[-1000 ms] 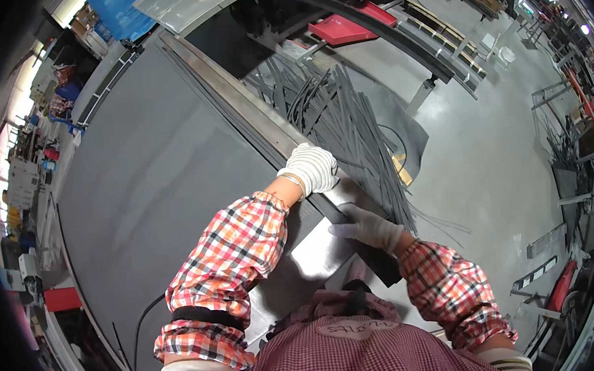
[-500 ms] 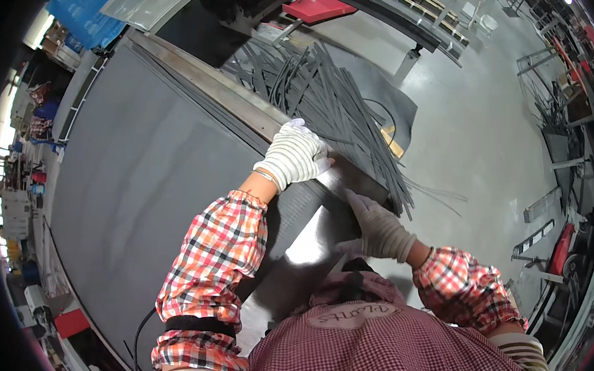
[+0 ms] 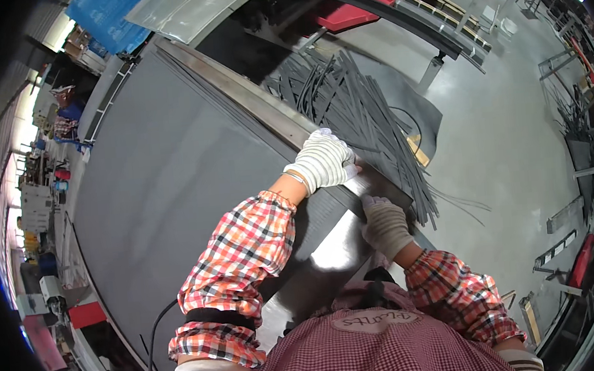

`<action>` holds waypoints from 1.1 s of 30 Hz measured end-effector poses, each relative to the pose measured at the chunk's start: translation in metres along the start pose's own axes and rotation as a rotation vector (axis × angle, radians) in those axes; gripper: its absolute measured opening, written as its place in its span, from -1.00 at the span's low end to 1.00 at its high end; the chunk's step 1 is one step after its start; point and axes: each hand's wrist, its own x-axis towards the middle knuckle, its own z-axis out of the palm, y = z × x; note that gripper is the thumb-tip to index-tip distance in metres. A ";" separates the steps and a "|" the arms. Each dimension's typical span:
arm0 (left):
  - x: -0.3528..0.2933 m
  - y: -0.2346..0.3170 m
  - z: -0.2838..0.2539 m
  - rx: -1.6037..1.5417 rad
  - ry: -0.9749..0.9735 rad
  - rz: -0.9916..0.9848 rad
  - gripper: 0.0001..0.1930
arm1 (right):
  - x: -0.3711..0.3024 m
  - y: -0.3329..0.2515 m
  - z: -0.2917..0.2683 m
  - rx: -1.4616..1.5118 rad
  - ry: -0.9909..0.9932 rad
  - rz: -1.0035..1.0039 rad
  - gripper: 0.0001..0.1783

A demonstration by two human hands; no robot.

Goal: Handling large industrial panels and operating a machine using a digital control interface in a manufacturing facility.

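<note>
A large dark grey sheet lies flat on the left side, with several layered edges at its upper right border. Along that border runs a long metal bar, slanting from far left toward near right. My left hand, in a white striped glove, is closed over the bar, fingers curled at its edge. Nearer and to the right, my right hand, also gloved, has its fingers drawn together beside the bar's near end; what they pinch, if anything, is hidden. Below the hands, a shiny metal surface reflects bright light.
Beyond the bar lies a tangled heap of thin grey strips, some hanging toward the floor. A red tray-like part and a curved dark rail are farther off. A black cable hangs at lower left. Grey floor extends right.
My right hand has gone from spread thumb and fingers to fingers drawn together. My left hand stays on the bar. The whole view has shifted, so the scene sits farther right.
</note>
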 end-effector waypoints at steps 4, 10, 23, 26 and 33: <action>-0.009 -0.006 0.009 -0.014 0.092 0.002 -0.73 | -0.008 -0.004 -0.002 0.087 0.204 -0.074 -0.45; -0.010 0.005 -0.004 0.052 0.113 0.006 -0.68 | 0.026 -0.002 0.004 0.073 0.154 -0.145 -0.56; -0.079 0.039 0.056 0.016 0.517 -0.375 -0.36 | 0.054 -0.016 0.046 1.334 0.617 -0.091 -0.48; -0.093 0.048 0.044 -0.008 0.568 -0.438 -0.47 | 0.050 0.010 0.021 0.984 0.418 -0.310 -0.46; -0.070 0.060 0.066 0.013 0.984 -0.427 -0.51 | 0.138 0.046 -0.022 0.299 0.129 -0.553 -0.55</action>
